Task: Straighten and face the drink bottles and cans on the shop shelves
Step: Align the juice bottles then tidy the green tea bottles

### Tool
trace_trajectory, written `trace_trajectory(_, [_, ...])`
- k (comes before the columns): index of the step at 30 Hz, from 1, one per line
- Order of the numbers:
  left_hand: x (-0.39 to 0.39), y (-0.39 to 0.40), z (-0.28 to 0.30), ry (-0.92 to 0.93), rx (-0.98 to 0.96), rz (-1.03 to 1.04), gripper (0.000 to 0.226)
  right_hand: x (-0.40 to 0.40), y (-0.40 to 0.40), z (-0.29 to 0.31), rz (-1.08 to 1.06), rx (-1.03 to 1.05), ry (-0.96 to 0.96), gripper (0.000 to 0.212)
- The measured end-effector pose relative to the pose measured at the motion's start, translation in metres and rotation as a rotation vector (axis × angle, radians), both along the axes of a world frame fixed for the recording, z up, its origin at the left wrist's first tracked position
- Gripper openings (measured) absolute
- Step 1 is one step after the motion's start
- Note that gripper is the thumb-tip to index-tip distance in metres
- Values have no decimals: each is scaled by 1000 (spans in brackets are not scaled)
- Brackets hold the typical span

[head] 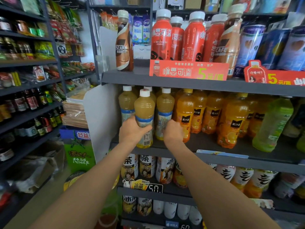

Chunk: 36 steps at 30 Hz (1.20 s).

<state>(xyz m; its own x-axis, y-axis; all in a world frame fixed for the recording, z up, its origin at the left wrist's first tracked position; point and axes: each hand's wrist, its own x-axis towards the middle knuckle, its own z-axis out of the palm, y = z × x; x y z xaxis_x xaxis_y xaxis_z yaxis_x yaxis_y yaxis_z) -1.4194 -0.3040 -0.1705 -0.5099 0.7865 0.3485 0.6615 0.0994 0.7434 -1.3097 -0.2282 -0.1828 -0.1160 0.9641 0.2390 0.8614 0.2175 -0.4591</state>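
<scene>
On the middle shelf stand several pale yellow juice bottles with white caps and blue-white labels. My left hand grips the front one around its label, upright at the shelf's front edge. My right hand holds the neighbouring pale yellow bottle low on its label, fingers curled round it. Another of the same kind stands behind at the left. Orange juice bottles fill the shelf to the right.
A white side panel bounds the shelf at the left. Red bottles and coffee bottles stand on the shelf above, behind a red price sign. Iced tea bottles stand below. A tilted green bottle is at the right.
</scene>
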Motion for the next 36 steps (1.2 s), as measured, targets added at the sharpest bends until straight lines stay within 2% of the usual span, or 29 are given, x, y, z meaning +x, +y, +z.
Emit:
trace_trajectory(6, [1, 5, -3, 25, -19, -39, 41, -1, -5, 2, -17, 49, -71, 24])
trace_trajectory(10, [11, 6, 3, 62, 11, -100, 41, 13, -14, 4, 1, 60, -18, 22])
trace_trajectory(15, [32, 11, 11, 73, 19, -174, 39, 54, -9, 9, -244, 146, 287, 51])
trace_trajectory(18, [44, 16, 12, 80, -9, -185, 39, 63, 8, 13, -143, -33, 303, 69])
trace_trajectory(20, [48, 20, 10, 71, -9, -180, 41, 61, 16, 15, -71, -139, 304, 69])
trace_trajectory(22, [52, 24, 10, 68, -8, -171, 42, 58, 20, 15, -59, -160, 367, 65])
trace_trajectory(26, [57, 29, 12, 94, -14, -139, 40, 69, 18, 14, -160, -136, 468, 63])
trace_trajectory(31, [78, 38, 14, 121, -11, -144, 37, 105, 23, 18, -245, -136, 448, 65])
trace_trajectory(36, [106, 57, 15, 56, -46, -148, 35, 111, 24, 19, -156, -156, 427, 59])
